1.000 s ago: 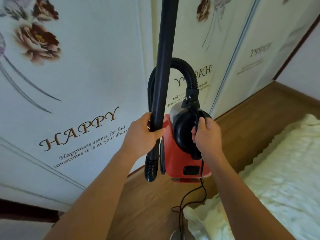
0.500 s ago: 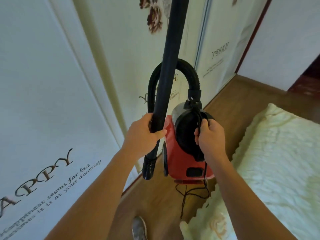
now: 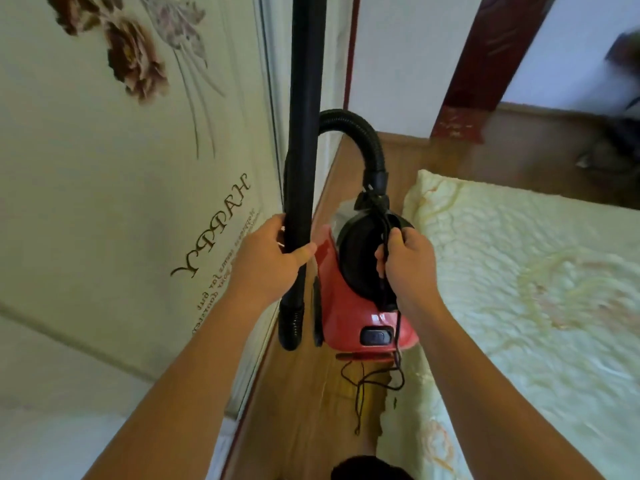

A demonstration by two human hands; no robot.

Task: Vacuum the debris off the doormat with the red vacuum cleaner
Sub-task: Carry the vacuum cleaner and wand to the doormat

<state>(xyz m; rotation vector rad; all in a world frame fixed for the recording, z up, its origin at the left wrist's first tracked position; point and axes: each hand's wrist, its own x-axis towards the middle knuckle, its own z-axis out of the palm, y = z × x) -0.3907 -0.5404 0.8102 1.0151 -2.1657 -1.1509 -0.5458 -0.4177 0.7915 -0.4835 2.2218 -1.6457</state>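
As we turn: door frame (image 3: 491, 57) appears; doormat unseen.
Left hand (image 3: 270, 271): fingers (image 3: 275, 225) grip wand (image 3: 304, 116).
Right hand (image 3: 410, 271): fingers (image 3: 403, 237) grip red vacuum cleaner (image 3: 346, 306).

I have both bare forearms stretched forward, side by side. My left hand (image 3: 273, 261) wraps its fingers round the black tube (image 3: 304, 133), thumb lying across the front. My right hand (image 3: 410, 268) curls round the handle of the red vacuum cleaner (image 3: 346, 306), back of the hand toward me.
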